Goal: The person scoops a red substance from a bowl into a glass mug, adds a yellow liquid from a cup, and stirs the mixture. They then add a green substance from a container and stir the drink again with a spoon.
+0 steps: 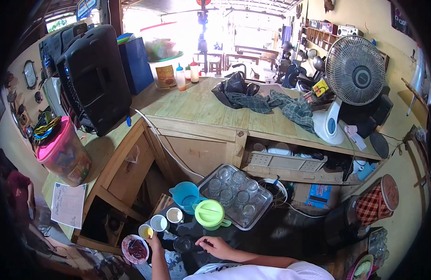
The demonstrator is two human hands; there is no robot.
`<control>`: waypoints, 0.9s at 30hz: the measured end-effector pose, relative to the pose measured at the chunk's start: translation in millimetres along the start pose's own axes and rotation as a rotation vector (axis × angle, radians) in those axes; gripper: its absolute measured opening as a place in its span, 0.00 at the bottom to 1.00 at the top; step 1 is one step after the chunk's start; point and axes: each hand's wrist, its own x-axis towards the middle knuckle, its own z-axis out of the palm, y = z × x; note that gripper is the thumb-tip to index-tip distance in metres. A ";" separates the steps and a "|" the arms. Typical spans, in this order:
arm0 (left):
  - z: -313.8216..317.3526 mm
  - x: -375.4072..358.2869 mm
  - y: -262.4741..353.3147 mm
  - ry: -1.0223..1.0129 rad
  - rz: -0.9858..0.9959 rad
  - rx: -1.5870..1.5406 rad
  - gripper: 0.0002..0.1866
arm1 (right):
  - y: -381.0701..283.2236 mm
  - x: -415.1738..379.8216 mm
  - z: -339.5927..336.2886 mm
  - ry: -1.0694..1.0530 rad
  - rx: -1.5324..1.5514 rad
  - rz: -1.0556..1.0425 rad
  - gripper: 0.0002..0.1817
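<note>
My left hand (pixel 154 242) is closed at the side of a small cup (pixel 142 229) with something yellow in it. Just to its left stands a floral-rimmed bowl (pixel 126 250) holding a dark red mass. Two more white cups, one with a pale filling (pixel 174 215) and one beside it (pixel 159 223), line up toward the blue jug (pixel 185 196). My right hand (pixel 215 247) hovers with curled fingers right of an upright clear glass (pixel 182 244); whether anything small is pinched there is hidden. A lidded green pitcher (pixel 210 213) stands beyond it.
A metal tray (pixel 247 225) carries several upside-down glasses. Behind is a wooden counter (pixel 192 109) with a fan (pixel 355 70), a black speaker (pixel 96 79), sauce bottles (pixel 180 78) and a dark cloth (pixel 290 109). A coiled white cable (pixel 277 191) lies right of the tray.
</note>
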 end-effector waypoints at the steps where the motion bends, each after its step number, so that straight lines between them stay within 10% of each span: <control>1: -0.1 -3.9 0.3 -0.041 0.069 -0.032 0.32 | 0.6 -0.6 -0.4 0.000 0.000 -0.003 0.11; 17: -9.3 20.1 -26.4 0.274 0.158 -0.072 0.41 | 9.2 -6.5 -8.1 -0.092 -0.010 0.042 0.11; 27: -26.1 -34.0 15.0 0.076 -0.115 -0.324 0.34 | 3.6 -7.4 -14.6 -0.104 -0.060 0.033 0.11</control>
